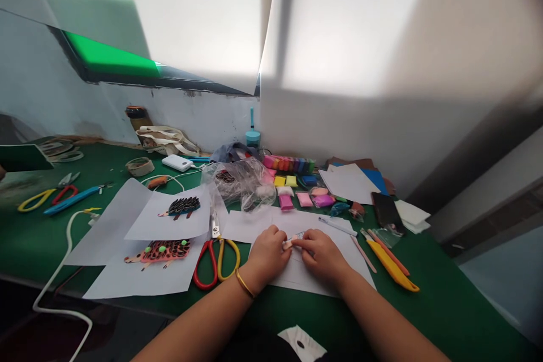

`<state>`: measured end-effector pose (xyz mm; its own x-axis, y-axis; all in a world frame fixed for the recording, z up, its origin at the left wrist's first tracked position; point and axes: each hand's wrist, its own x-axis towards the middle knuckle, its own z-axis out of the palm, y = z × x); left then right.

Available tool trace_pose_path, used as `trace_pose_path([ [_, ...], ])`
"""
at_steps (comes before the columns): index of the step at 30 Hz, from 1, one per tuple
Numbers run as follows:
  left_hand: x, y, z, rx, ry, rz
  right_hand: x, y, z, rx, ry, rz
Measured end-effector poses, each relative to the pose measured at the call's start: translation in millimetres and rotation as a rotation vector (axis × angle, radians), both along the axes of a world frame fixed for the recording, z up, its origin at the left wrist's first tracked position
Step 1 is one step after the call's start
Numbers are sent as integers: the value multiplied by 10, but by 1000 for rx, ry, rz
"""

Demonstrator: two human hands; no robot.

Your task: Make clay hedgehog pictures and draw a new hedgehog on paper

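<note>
My left hand (268,253), with a gold bangle at the wrist, is closed around a small pale peach piece of modelling clay (289,244). Against its other side presses the index finger of my right hand (321,254), whose remaining fingers are curled. Both hands rest over a white sheet of paper (297,278) with faint drawn lines. A small bluish pattern (300,235) shows on the sheet between the hands, partly covered. Red-and-yellow-handled scissors (216,257) lie just left of my left wrist.
Paper sheets bearing a dark hedgehog figure (184,207) and a pink one (163,251) lie left. Behind my hands are coloured clay packets (304,199) and a plastic bag (250,181). A yellow cutter (392,266) and phone (387,212) sit right. A white cable (63,268) hangs over the edge.
</note>
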<state>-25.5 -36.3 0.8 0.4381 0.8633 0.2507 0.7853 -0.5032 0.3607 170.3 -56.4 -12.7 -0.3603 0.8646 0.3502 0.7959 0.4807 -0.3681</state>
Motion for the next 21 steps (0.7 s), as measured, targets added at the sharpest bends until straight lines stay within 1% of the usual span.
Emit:
trace_pose_path([
  [5, -13, 3, -7, 9, -13, 2, -20, -11, 13, 11, -71, -5],
  [10, -1, 8, -20, 18, 7, 5, -54, -30, 36, 4, -95, -32],
  [13, 5, 3, -22, 17, 15, 6, -53, -31, 41, -2, -77, -30],
  [18, 9, -1, -12, 26, 18, 6, -13, -5, 25, -11, 47, -13],
  [21, 9, 1, -4, 30, 22, 6, -16, -5, 29, -11, 25, -17],
])
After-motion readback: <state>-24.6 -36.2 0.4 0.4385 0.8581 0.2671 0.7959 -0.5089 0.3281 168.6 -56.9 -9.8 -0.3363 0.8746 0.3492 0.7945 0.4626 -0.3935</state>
